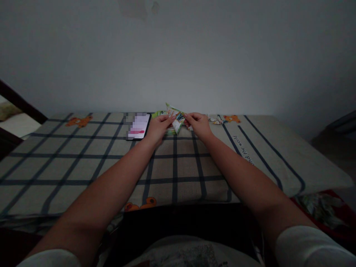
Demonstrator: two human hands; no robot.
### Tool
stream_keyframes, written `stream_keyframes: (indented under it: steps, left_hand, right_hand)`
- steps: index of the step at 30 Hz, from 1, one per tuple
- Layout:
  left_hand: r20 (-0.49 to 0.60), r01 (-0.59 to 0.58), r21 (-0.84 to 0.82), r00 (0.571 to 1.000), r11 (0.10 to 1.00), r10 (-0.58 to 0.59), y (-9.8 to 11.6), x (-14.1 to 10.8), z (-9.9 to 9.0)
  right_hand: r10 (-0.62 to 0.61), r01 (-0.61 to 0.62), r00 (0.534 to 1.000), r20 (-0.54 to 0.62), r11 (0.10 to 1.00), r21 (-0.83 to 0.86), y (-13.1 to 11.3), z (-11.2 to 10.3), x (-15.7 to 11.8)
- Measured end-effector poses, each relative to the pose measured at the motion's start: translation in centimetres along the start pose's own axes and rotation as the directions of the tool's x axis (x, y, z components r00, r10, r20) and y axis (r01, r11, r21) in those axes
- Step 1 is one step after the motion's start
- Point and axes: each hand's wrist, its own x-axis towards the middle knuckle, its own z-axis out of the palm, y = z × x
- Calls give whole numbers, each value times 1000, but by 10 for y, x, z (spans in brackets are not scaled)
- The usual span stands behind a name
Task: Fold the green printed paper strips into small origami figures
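Note:
A small green and white packet (pixel 178 120) is held up between my two hands over the far part of the cloth. My left hand (pixel 160 128) pinches its left side with thumb and finger. On the other side my right hand (pixel 198 124) has its fingers closed at the packet's right edge. More green packets (pixel 160 113) lie behind and under my left hand, partly hidden by it. Some white and coloured wrappers (pixel 215 119) lie just right of my right hand.
A lit phone (pixel 138 127) lies left of my left hand. The checked cloth (pixel 175 167) covers the table up to the wall (pixel 178 55). A red container (pixel 330 211) with wrappers stands low at the right, below the table edge.

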Motion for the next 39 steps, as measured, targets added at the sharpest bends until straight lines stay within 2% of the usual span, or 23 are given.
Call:
stream_keyframes:
  steps: [5,12,18,21,26,30,34,39]
  left_hand:
    - [-12,19,-36,1000,999,-19,4,-2,4]
    - [-17,39,-42,999,998,-40,7,-5,5]
    - [-70,4,52,998,999,-1,4,-2,3]
    - [-101,0,33,995,999,3,6,-3,5]
    - [-46,57,-48,997,997,-59,9,-7,7]
    - [-55,22,16,998,1000,-22,6,-5,4]
    - [-81,-5,54,997,999,9,3,-1,1]
    - [-88,19,52,996,998,-15,4,-1,0]
  right_hand:
    - [18,-17,1000,-6,998,54,2,0,1]
    - [31,-24,997,-72,995,97,9,-4,8]
    - [57,-52,997,-56,995,82,10,-2,6]
    - [75,-72,997,-31,993,91,9,-1,4]
    - [91,-90,996,2,988,129,10,-2,5]
    - [119,-118,993,4,985,123,11,-2,7]
    - [155,-163,986,56,967,198,11,-1,7]
    - [204,-215,977,69,942,257,12,0,8]
